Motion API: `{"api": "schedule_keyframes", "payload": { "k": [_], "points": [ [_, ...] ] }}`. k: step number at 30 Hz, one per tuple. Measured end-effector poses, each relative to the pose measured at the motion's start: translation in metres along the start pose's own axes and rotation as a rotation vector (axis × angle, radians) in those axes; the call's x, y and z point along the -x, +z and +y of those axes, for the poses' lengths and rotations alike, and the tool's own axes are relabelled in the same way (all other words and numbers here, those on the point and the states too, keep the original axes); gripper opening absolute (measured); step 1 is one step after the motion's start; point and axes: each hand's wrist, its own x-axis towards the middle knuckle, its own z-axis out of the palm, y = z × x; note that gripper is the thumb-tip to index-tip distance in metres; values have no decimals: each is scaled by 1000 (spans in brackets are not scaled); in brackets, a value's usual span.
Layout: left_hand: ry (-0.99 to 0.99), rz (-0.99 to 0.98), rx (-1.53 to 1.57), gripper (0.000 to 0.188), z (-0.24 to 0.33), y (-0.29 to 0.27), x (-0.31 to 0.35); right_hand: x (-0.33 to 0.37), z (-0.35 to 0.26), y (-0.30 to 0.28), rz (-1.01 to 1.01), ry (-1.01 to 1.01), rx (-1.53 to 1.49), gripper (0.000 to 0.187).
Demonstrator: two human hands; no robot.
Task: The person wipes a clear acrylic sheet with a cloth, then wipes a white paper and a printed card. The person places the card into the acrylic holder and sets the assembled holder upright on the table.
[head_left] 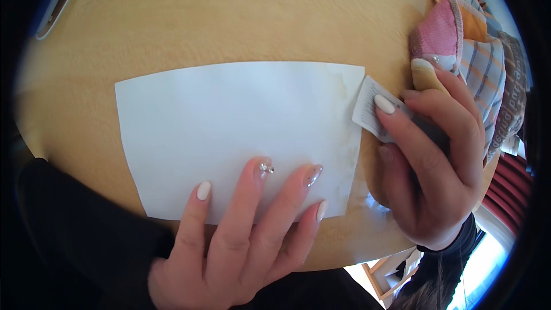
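A sheet of white paper point(229, 120) lies on the wooden table, with a faint yellowish stain along its right side. My left hand point(235, 247) rests palm down on the sheet's near edge, fingers spread. At the paper's right edge, my right hand point(436, 166) pinches a small whitish card-like piece point(367, 106) with fine printed lines. The index finger lies on top of this piece and the thumb is lower down; its lower part is hidden by the hand. A beige rounded end point(426, 74) shows beside the other fingers, but I cannot tell what it belongs to.
A folded cloth point(439, 31) in pink, orange and checked grey lies at the table's right side, close to my right hand. A white-edged object point(57, 3) is partly visible at the far left. Beyond the table's right edge hangs dark red pleated fabric point(511, 189).
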Motion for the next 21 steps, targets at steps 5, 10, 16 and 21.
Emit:
{"api": "schedule_keyframes", "payload": {
  "k": [5, 10, 16, 21],
  "points": [
    [-38, -82, 34, 29, -6, -19, 0, -8, -7, -5, -17, -88, -54, 35],
    [-62, -2, 77, 27, -4, -7, 8, 1, -29, 2, 9, -115, -119, 31],
    [-46, 10, 38, 20, -7, -2, 10, 6, -34, -12, -102, -146, -20, 30],
    [-84, 19, 101, 15, -7, -2, 10, 7, -23, 26, 140, -203, -138, 34]
  ]
}}
